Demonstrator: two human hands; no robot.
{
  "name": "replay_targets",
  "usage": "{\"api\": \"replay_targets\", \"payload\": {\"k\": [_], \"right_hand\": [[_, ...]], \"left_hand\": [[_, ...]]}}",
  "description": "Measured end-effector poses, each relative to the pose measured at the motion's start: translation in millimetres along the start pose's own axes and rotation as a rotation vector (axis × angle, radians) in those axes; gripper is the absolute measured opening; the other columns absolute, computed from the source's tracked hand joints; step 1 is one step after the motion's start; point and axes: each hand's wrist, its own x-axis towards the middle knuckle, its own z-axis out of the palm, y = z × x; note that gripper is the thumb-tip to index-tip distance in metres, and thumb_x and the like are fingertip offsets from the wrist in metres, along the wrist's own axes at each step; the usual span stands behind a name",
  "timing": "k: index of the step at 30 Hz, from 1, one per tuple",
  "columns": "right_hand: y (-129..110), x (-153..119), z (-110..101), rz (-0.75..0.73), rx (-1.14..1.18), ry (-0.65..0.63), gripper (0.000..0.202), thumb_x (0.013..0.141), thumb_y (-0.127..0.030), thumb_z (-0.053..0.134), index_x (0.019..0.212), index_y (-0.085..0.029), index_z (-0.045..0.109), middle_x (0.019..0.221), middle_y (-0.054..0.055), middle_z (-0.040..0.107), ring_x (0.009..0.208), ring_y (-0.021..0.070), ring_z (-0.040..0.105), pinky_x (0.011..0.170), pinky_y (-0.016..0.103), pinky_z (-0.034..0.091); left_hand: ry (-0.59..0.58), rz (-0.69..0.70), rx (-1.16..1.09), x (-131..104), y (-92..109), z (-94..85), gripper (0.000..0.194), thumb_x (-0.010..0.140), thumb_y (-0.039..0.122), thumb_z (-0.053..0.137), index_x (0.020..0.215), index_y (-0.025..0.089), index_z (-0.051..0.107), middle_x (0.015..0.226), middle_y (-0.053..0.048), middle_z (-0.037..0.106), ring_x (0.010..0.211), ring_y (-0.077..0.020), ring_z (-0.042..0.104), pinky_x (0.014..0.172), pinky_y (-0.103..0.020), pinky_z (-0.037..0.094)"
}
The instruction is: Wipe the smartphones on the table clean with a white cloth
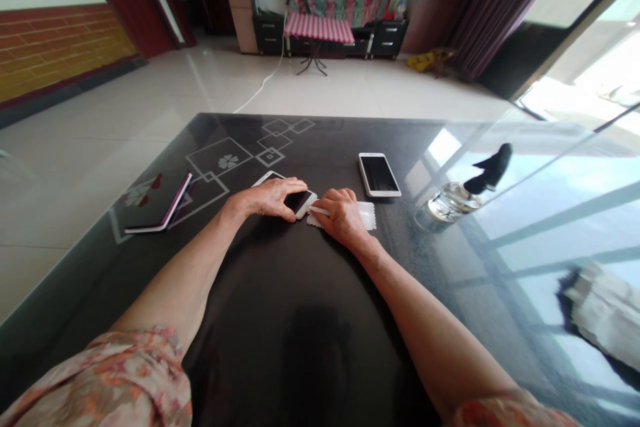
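Head view: left hand (270, 199) across a glossy, round-cornered phone (299, 201)

Daylight enters from the far right, where the opening (600, 53) is overexposed nearly to white. Pale reflections glare across the right side of the glossy table (260, 320); its near centre is dark. Wide-angle distortion stretches the edges; a pale bundle (607, 313), near right, is blurred.

Loose patterned sleeves (135, 373), bare forearms (185, 273)
The cloth (115, 393) mixes orange, pink and beige blotches, bunched in folds on the left.
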Motion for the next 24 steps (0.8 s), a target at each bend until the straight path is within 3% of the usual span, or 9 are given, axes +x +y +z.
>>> {"api": "replay_targets", "payload": {"k": [4, 10, 16, 24], "right_hand": [[2.6, -0.1, 0.8, 0.078, -0.044, 0.051, 0.018, 0.089, -0.032, 0.057, 0.090, -0.024, 0.073, 0.084, 0.004, 0.061, 0.082, 0.0196, 0.048, 0.087, 0.036, 0.030], [0.1, 0.4, 1.4, -0.106, 0.115, -0.032, 0.016, 0.089, -0.030, 0.057, 0.089, -0.023, 0.071, 0.088, 0.004, 0.061, 0.083, 0.0176, 0.052, 0.087, 0.034, 0.035], [5.8, 1.0, 2.5, 0.111, 0.082, 0.208, 0.018, 0.091, -0.031, 0.053, 0.097, -0.020, 0.067, 0.096, 0.007, 0.061, 0.090, 0.0206, 0.055, 0.086, 0.034, 0.040], [4.9, 0.4, 3.5, 0.124, -0.001, 0.161, 0.015, 0.090, -0.029, 0.054, 0.095, -0.021, 0.066, 0.105, 0.008, 0.063, 0.095, 0.0224, 0.053, 0.089, 0.037, 0.038]], "left_hand": [[-0.002, 0.006, -0.010, 0.0, 1.4, -0.4, 0.074, 0.069, 0.036, 0.070, 0.136, 0.021, 0.044, 0.147, -0.006, 0.041, 0.140, -0.0302, 0.029, 0.112, -0.039, 0.027], [0.005, 0.006, -0.004, -0.6, 5.3, -1.6, 0.073, 0.068, 0.034, 0.070, 0.135, 0.019, 0.046, 0.146, -0.006, 0.043, 0.139, -0.0298, 0.030, 0.111, -0.037, 0.028], [0.009, 0.004, -0.018, 0.2, 4.4, -0.5, 0.074, 0.068, 0.036, 0.070, 0.136, 0.021, 0.045, 0.148, -0.007, 0.041, 0.140, -0.0296, 0.028, 0.112, -0.038, 0.027], [0.004, -0.021, -0.003, 0.0, 4.6, -0.1, 0.075, 0.069, 0.038, 0.067, 0.138, 0.022, 0.043, 0.149, -0.008, 0.039, 0.141, -0.0287, 0.027, 0.112, -0.041, 0.026]]}}
